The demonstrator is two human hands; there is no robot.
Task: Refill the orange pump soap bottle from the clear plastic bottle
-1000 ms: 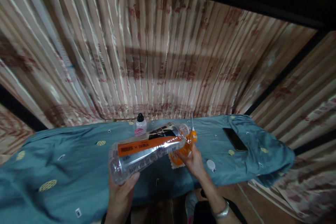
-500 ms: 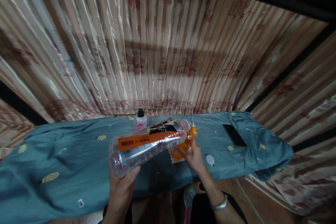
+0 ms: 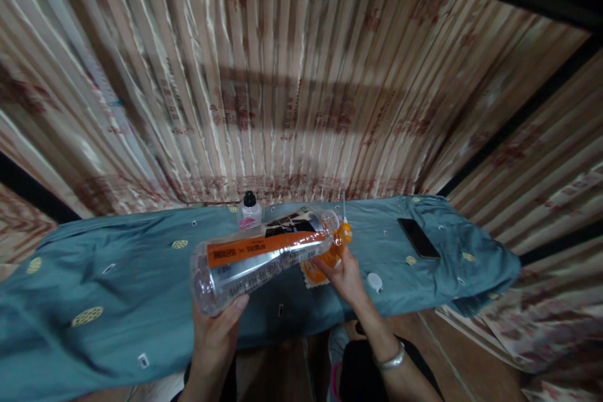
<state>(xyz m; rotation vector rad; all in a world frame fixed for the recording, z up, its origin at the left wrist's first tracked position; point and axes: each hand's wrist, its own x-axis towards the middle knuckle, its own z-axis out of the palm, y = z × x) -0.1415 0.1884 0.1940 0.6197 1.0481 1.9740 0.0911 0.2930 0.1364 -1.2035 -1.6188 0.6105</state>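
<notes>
My left hand [image 3: 217,330] is wrapped round the base of a large clear plastic bottle [image 3: 266,254] with an orange and silver label. The bottle lies tilted nearly level, its mouth pointing right. At that mouth, my right hand [image 3: 349,279] grips an orange see-through container [image 3: 335,253]; a thin white stick rises beside its orange top. Whether the mouth touches the container I cannot tell. An orange piece with a pale scalloped edge [image 3: 311,276] shows under the right fingers. A round white lid [image 3: 375,282] lies right of that hand.
A teal patterned cloth [image 3: 141,282] covers the long surface. On it stand a small pale bottle with a black cap [image 3: 249,210], behind the big bottle, and a black phone [image 3: 419,239] lying at the right. A pleated curtain [image 3: 292,107] hangs behind.
The whole view has shifted slightly. Both hands keep their holds, and the big bottle stays tilted with its mouth at the orange container.
</notes>
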